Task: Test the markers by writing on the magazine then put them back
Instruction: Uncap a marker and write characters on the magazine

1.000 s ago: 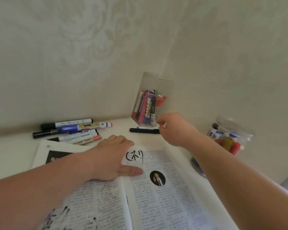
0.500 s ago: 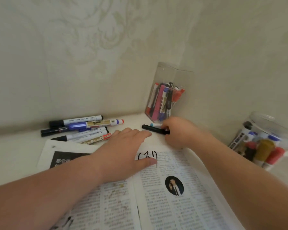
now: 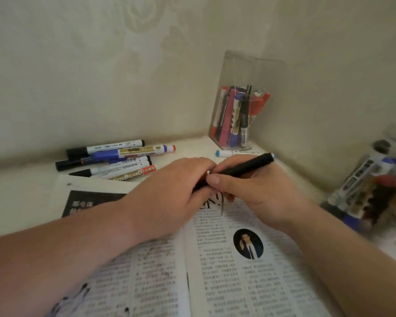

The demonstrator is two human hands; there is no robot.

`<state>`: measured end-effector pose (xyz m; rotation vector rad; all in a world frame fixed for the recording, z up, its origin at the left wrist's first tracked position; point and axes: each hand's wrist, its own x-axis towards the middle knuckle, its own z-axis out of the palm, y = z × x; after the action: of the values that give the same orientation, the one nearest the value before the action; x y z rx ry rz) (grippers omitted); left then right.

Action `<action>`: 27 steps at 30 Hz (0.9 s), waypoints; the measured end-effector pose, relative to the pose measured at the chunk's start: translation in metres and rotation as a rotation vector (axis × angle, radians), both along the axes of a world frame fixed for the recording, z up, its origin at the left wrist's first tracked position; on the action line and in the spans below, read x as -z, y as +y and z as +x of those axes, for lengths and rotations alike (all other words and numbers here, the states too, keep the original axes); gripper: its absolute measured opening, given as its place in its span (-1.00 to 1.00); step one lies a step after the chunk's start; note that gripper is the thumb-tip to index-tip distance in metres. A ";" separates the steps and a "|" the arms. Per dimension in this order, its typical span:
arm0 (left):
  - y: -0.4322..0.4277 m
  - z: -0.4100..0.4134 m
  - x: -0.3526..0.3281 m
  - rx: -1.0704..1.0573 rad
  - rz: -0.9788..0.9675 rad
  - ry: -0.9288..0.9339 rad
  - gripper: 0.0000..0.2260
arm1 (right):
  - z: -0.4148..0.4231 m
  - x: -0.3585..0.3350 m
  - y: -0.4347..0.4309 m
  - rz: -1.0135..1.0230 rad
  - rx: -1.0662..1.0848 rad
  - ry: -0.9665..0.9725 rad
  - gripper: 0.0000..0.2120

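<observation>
Right hand (image 3: 261, 193) grips black marker (image 3: 245, 167) | left hand (image 3: 169, 193) clasps its lower end | hands touching above open magazine (image 3: 238, 282)

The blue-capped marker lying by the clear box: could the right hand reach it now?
Probably yes: the blue-capped marker lies on bare table just beyond the right hand, nothing between. But that hand grips the black marker, so it isn't free.
</observation>
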<state>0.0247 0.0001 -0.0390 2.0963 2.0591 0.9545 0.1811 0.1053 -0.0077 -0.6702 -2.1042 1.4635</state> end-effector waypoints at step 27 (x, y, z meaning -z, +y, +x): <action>-0.004 -0.003 0.001 -0.004 -0.111 -0.256 -0.57 | 0.011 0.001 0.024 -0.238 0.261 0.475 -0.82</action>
<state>0.0214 -0.0035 -0.0400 1.8106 1.9418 1.0233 0.1924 0.1291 -0.0092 -0.5849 -1.4448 1.5522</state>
